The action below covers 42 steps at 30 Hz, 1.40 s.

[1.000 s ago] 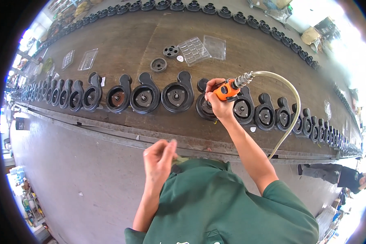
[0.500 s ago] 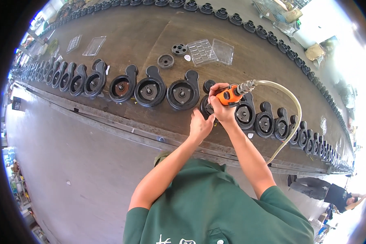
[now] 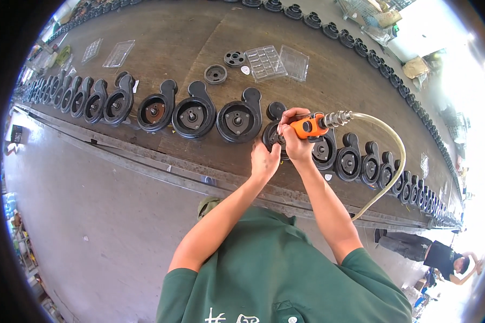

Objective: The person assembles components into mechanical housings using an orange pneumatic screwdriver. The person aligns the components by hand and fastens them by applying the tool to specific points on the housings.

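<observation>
My right hand (image 3: 297, 144) is wrapped around an orange air tool (image 3: 309, 127), which has a metal coupling and a clear hose (image 3: 396, 141) arching off to the right. The tool lies nearly level over a black round housing (image 3: 270, 130) with a stubby outlet at its top. My left hand (image 3: 265, 160) grips the near left rim of that housing, thumb toward its middle. My hands cover much of the housing, and the tool's working tip is hidden. Left of it stands a matching black housing (image 3: 238, 120) with a metal plate and a shaft at its centre.
More black housings (image 3: 194, 117) line the bench's near edge on both sides, and another row curves along the far edge. Beyond my hands lie two black discs (image 3: 216, 74) and clear plastic trays (image 3: 266, 63). A person (image 3: 442, 259) is at the lower right.
My left hand has shifted slightly up against the housing's rim. The tool has tilted a little, its coupling end moving right. The whole view has shifted slightly.
</observation>
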Tool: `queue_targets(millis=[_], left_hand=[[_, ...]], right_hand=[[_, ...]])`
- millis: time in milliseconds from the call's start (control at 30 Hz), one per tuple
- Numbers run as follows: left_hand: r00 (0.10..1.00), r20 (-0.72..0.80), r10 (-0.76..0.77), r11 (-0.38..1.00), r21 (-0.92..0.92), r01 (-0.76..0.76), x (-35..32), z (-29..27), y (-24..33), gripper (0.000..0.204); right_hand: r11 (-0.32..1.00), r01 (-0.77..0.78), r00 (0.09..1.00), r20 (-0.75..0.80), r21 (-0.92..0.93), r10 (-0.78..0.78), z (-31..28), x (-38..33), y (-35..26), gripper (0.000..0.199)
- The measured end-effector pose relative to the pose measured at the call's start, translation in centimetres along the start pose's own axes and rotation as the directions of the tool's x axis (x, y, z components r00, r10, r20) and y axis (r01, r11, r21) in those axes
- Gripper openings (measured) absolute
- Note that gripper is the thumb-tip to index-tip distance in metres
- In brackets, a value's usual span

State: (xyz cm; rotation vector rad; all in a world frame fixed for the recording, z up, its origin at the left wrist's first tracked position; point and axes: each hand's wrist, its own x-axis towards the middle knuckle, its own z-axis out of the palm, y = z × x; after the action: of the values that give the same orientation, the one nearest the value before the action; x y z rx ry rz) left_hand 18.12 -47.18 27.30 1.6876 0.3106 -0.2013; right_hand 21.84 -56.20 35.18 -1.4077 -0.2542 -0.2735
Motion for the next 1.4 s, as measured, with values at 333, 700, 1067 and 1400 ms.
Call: queue_targets(millis=[333,700,1067,1400], left_hand=[[0.995,-0.050,-0.084,0.990,-0.113,0.078,0.0,0.5,0.6,0.052],[0.983,-0.050,-0.179,0.977,-0.126,0.171,-0.9,0.5,1.4,0.049],[0.983,-0.055,-0.175,0.976,-0.142,0.166,0.1,1.1,-0.4,0.048],[0.993,-0.035,-0.113,0.981,-0.164,0.105,0.4,1.2,-0.9,0.048]], right_hand=[[0.998,-0.052,0.998,-0.022,0.037,0.053,0.9,0.5,0.7,0.023],[0.998,-0.040,0.999,-0.017,0.039,0.041,0.7,0.3,1.1,0.022],[0.999,0.009,0.996,-0.085,0.033,-0.006,2.2,0.6,-0.7,0.011],[1.000,0.016,0.988,-0.155,0.026,-0.012,1.2,-0.8,-0.7,0.025]])
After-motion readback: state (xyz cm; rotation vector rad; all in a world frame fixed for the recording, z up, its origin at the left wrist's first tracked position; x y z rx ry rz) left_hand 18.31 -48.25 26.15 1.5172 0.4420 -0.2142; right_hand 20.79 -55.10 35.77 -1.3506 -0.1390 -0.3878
